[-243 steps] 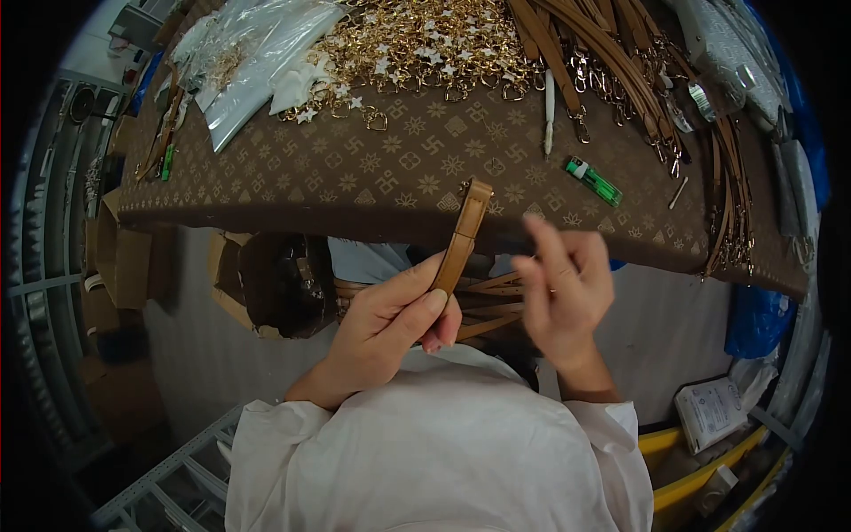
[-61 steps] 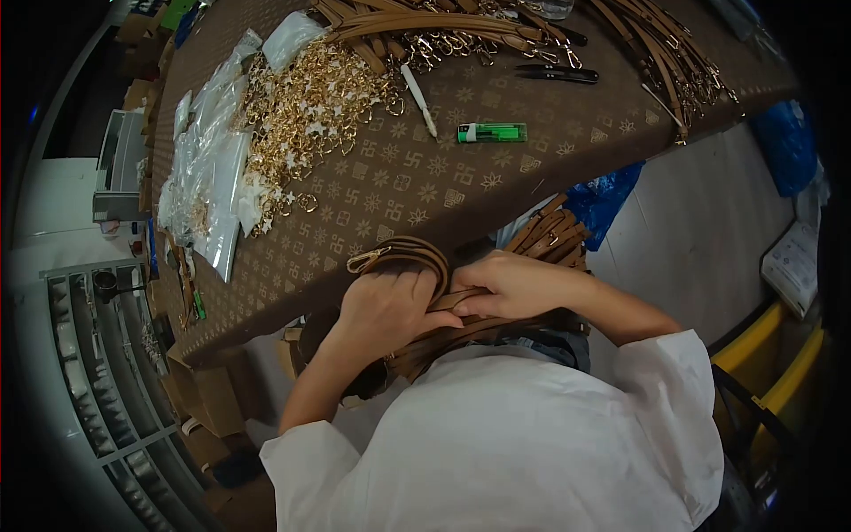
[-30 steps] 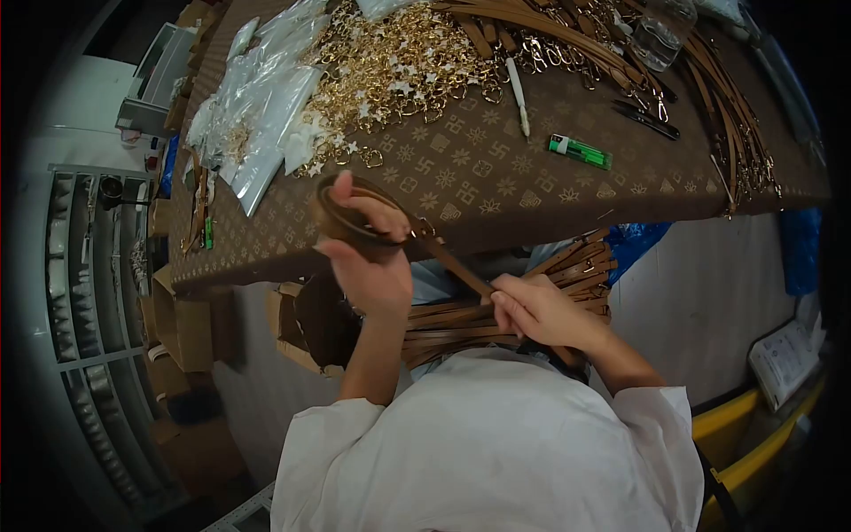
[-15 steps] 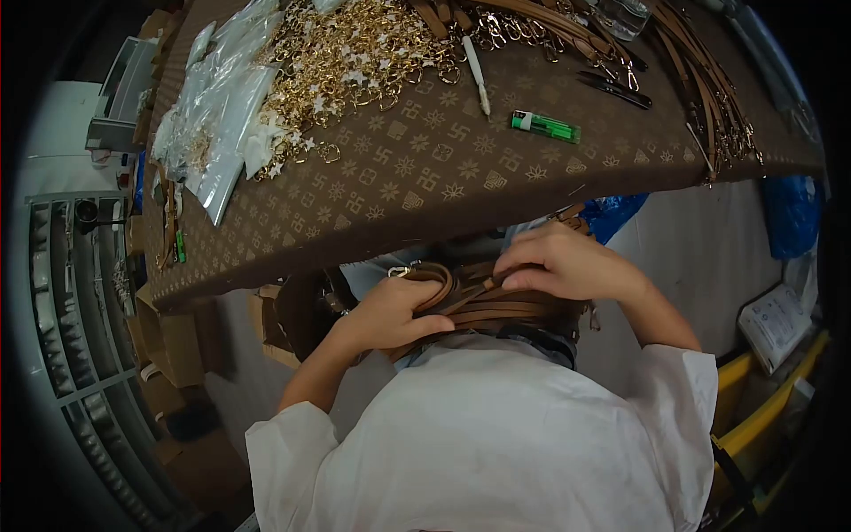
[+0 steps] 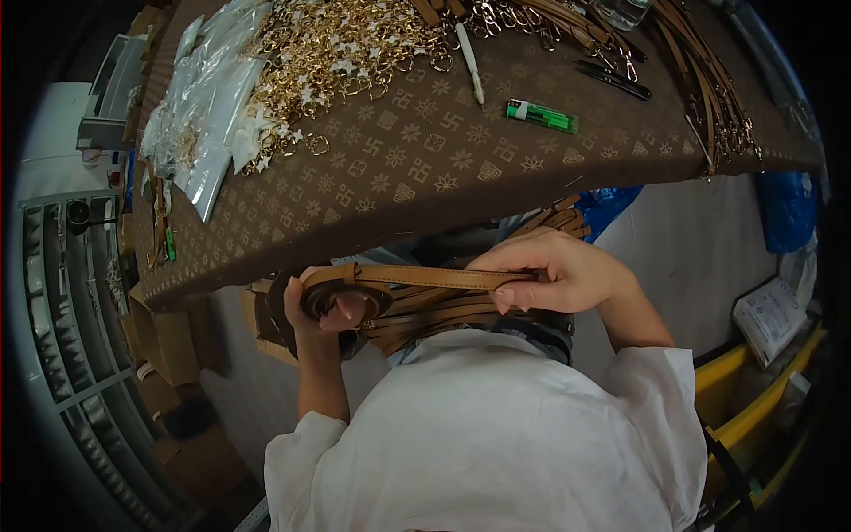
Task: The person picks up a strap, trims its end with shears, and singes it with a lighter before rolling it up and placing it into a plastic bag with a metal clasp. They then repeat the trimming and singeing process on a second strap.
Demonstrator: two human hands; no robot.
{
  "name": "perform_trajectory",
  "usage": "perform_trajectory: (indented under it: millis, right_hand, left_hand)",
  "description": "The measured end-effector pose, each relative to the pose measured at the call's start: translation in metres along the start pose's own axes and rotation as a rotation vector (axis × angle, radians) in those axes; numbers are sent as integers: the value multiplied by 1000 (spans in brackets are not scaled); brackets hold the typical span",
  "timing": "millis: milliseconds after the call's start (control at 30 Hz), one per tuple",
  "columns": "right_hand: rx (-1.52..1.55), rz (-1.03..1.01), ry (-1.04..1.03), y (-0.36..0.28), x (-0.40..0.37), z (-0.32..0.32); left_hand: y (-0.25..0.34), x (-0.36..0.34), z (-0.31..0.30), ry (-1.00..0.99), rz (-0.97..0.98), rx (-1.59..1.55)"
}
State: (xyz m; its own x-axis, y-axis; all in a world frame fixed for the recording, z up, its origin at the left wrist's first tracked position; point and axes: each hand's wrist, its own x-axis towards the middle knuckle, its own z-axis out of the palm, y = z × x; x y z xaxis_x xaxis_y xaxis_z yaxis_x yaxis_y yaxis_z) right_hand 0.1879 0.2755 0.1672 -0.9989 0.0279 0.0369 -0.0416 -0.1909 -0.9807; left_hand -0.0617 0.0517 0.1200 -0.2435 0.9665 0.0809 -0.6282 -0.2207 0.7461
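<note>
The strap (image 5: 425, 277) is plain tan, darker brown where it coils. The tablecloth (image 5: 399, 177) is dark brown, printed all over with a repeating pattern of pale gold flowers, squares and crosses. On it, a lighter (image 5: 542, 115) is bright green with a white end, a heap of chains (image 5: 346, 49) shines gold with white stars, and a pen (image 5: 471, 64) is white. The shirt (image 5: 487, 434) is white, a plastic bag (image 5: 784, 217) blue, a bin (image 5: 749, 415) yellow.

No legible word, brand or number. Surface (image 5: 425, 168) covering shows repeating gold signs: hooked crosses, flowers, squares. White packet (image 5: 769, 315), lower right: printed lines, too small to read.
</note>
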Motion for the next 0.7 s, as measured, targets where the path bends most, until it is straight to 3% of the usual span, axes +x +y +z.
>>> perform_trajectory:
  millis: [133, 200, 233, 300, 333, 400, 567, 700]
  right_hand:
    - [160, 13, 47, 1, -4, 9]
    - [205, -3, 64, 1, -4, 11]
    - [288, 58, 62, -2, -4, 10]
    - [371, 119, 61, -2, -3, 10]
    - [444, 131, 70, -1, -2, 10]
    - [518, 144, 82, 1, -1, 11]
    - [910, 204, 49, 9, -1, 11]
    - [931, 200, 19, 11, 2, 13]
  left_hand:
    - [-9, -9, -4, 80, 46, -5]
    - [-15, -14, -2, 311, 86, 20]
    - [-18, -15, -6, 312, 84, 19]
    - [-22, -17, -15, 96, 102, -335]
    - [-19, -8, -4, 96, 100, -336]
    - [-13, 11, 25, -280, -59, -429]
    - [-10, 10, 42, -262, -91, -451]
    - [-14, 12, 38, -308, -98, -568]
